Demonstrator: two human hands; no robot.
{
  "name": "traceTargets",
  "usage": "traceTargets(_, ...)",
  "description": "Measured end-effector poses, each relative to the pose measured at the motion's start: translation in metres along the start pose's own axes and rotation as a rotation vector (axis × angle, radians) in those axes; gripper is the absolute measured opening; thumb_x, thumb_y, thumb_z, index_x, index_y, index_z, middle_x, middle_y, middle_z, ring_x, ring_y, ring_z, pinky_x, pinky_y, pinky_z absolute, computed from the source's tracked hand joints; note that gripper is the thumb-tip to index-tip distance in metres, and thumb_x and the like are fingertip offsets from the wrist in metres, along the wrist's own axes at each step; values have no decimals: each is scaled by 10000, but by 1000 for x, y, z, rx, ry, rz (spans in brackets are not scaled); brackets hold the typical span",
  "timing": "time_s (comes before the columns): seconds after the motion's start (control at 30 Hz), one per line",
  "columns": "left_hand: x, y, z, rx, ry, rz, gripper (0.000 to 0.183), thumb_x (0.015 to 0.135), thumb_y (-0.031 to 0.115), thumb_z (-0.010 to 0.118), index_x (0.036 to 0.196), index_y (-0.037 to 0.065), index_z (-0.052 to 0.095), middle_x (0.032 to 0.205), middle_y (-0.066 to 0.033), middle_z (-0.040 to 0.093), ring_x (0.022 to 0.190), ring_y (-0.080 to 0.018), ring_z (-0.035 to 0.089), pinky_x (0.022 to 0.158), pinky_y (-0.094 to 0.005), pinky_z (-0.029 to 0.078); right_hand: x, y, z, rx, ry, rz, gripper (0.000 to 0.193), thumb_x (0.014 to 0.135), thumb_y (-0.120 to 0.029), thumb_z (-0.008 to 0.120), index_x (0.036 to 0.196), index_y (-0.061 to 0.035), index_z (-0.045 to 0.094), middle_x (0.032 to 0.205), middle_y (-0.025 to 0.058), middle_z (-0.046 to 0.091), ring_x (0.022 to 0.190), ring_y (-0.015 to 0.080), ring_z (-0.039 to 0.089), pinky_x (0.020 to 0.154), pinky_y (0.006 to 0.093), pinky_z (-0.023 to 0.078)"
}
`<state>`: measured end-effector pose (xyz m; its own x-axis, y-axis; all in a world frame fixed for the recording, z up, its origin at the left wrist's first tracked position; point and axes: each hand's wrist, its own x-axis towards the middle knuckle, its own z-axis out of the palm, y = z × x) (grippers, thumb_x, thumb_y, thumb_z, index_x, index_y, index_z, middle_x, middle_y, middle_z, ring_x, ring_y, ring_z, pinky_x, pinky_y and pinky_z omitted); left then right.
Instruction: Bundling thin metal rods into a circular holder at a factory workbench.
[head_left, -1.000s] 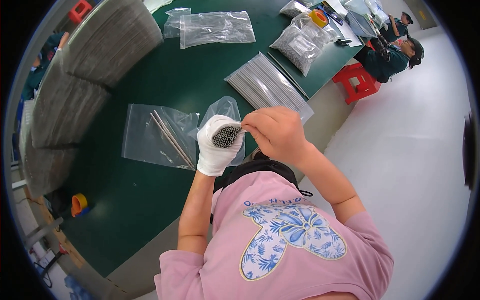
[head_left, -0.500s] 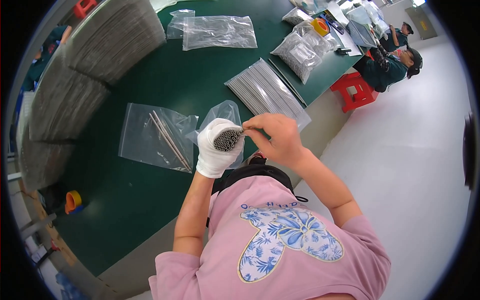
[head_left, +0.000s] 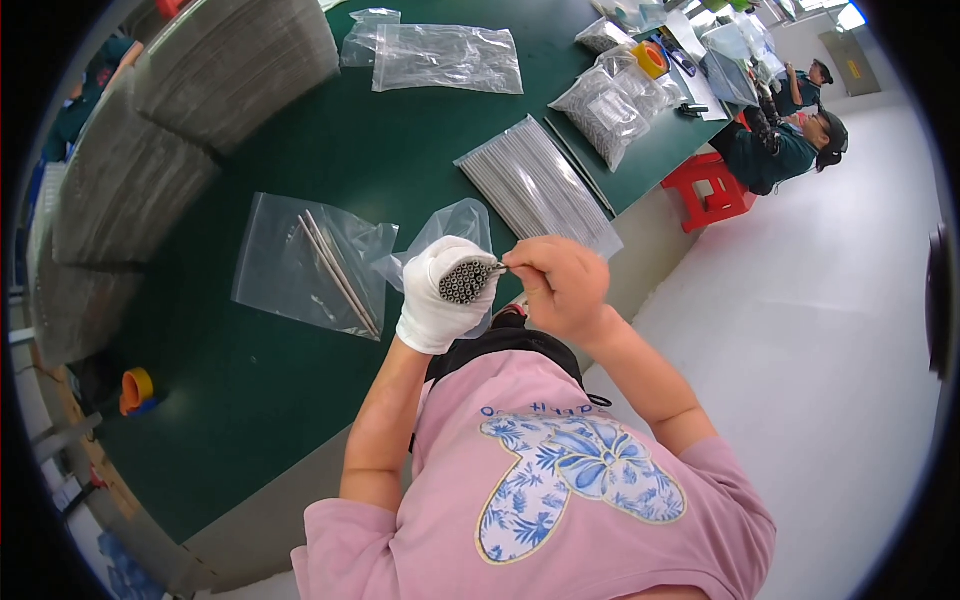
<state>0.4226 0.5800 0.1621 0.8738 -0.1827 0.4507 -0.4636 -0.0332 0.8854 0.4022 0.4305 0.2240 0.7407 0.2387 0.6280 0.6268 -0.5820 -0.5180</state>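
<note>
My left hand (head_left: 437, 300), in a white glove, is wrapped round a bundle of thin grey metal tubes (head_left: 465, 283), whose open ends face up. My bare right hand (head_left: 562, 285) pinches with thumb and forefinger at the right edge of the bundle; what sits between the fingertips is small and dark, too small to name. A clear plastic bag (head_left: 462, 222) hangs behind the gloved hand. To the left, two thin rods (head_left: 340, 275) lie on a flat clear bag (head_left: 270, 270) on the green table (head_left: 250, 400).
A bagged row of tubes (head_left: 535, 185) lies ahead, with bags of small grey parts (head_left: 602, 105) beyond. Empty clear bags (head_left: 450, 58) lie at the back. Wrapped grey stacks (head_left: 130, 180) line the left. A yellow tape roll (head_left: 137, 390) is near left; a red stool (head_left: 708, 190) stands right.
Both hands have shifted slightly to the right in the picture. My right fingers are curled in more, still pinching at the bundle's right edge.
</note>
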Motion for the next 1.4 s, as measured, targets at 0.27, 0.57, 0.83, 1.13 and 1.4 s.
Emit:
traceTargets(0.27,-1,-1,1,-11,-8,-20,226,619,-6,736,805,75,636,758,-81,608,656,-246,606,591,-305,487,9,-1,-6,78,-53,99,113,717,11,647,797,-42,588,710,91,616,572,253,594,501,305,470)
traceTargets(0.57,-2,-3,1,-7,-6,-15,220,611,5,731,803,68,645,758,-83,609,645,-248,607,582,-305,486,6,4,-3,61,-124,93,148,693,70,642,810,-14,606,728,103,632,586,210,606,529,269,473)
traceTargets(0.83,0,-3,0,-16,-19,-14,223,613,8,733,809,69,646,756,-83,605,657,-250,605,591,-306,486,12,1,0,-70,-52,-76,93,694,-24,667,755,-58,606,670,72,616,549,242,586,483,309,456)
traceTargets(1.13,-1,-3,2,10,-6,-17,234,618,6,740,821,68,642,769,-85,610,662,-248,599,601,-309,485,9,4,-1,-80,-103,37,91,698,-42,679,752,-66,610,661,57,614,531,235,574,476,308,448)
traceTargets(1.4,-2,-3,0,-18,-14,-53,232,625,1,743,822,73,642,759,-82,613,663,-240,604,608,-302,486,24,-7,-8,-43,-80,42,112,703,-29,672,776,-68,597,663,58,606,540,236,577,482,311,447)
